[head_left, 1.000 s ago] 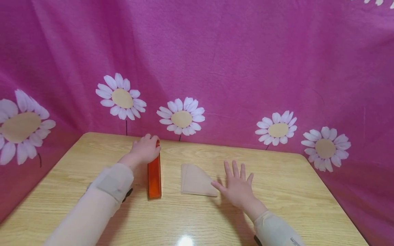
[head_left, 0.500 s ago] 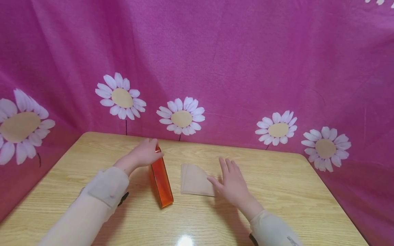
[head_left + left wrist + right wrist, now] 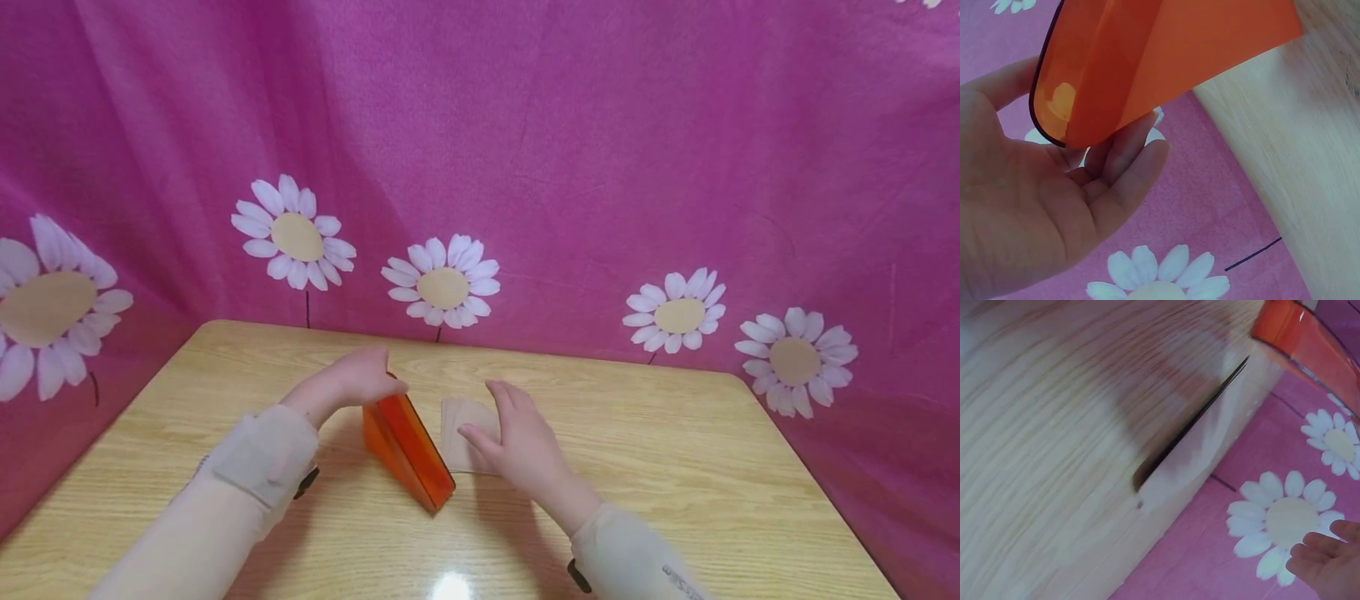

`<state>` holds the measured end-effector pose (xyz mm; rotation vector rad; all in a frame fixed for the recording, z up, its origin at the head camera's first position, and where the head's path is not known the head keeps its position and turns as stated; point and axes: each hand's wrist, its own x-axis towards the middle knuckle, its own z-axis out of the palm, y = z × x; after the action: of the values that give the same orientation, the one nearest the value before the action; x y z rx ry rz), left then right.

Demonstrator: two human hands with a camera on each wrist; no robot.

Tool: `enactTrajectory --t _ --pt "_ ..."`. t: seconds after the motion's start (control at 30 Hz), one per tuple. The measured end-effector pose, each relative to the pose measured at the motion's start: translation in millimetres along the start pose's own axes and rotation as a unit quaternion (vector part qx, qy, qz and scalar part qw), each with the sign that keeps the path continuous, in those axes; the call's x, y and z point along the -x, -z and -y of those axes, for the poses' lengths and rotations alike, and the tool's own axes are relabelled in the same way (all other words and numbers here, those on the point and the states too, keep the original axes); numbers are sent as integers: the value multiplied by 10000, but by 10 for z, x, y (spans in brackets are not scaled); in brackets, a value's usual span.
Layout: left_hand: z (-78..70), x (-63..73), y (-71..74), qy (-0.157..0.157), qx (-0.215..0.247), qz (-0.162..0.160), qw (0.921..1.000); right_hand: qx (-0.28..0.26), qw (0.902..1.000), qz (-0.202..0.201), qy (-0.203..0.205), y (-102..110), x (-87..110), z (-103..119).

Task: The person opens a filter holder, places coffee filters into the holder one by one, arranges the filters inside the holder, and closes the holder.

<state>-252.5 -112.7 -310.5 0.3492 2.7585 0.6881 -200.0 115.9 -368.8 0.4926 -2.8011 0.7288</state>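
Observation:
My left hand grips the upper end of a wedge-shaped, see-through orange plastic holder. In the left wrist view the thumb and fingers lie on either side of the holder's rounded dark-edged end. The holder tilts, its lower end towards me and to the right. Beside it, a thin stack of fan-shaped brown coffee filters lies flat on the table. My right hand, fingers extended and thumb apart, hovers at the stack's right side and covers part of it in the head view. It holds nothing.
The wooden table has a rounded far edge. Behind it and along both sides hangs a magenta cloth with white daisies. A bright light reflection shows on the table near the front.
My left hand has tilted the holder, its lower end swinging right towards the coffee filters. My right hand has moved left over the stack, its fingers drawing closer together.

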Motion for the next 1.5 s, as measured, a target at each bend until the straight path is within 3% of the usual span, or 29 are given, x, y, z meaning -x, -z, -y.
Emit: enactTrajectory --t 0.23,0.47,0.73,0.87,0.97,1.03,1.2,1.27,1.33,1.5 --pt "-57 49 -19 186 -32 97 9998 -55 9992 383 138 -115 -41 192" --pt "-83 74 -43 208 42 34 9998 469 9937 1011 62 -253 -68 341" --pt "-80 80 -69 159 135 -24 9998 -54 9925 1218 102 -363 -89 399" --pt "24 72 -70 -150 300 29 9994 -79 9931 1160 169 -383 -95 394" --pt "189 71 -68 -505 718 327 9956 -63 9929 1175 186 -386 -99 396" --pt "322 76 -61 -746 1218 616 9878 -34 9929 1171 191 -386 -99 397" --pt "612 78 -57 -1241 2217 1291 9585 39 9933 1132 216 -384 -88 400" --pt "675 75 -71 -1446 2249 1444 9527 50 9932 1138 222 -383 -83 403" --pt "704 69 -90 -1673 2092 1441 9526 64 9931 1141 243 -383 -82 404" --pt "698 44 -131 -2030 1804 1079 9563 36 9923 1212 237 -371 -89 406"
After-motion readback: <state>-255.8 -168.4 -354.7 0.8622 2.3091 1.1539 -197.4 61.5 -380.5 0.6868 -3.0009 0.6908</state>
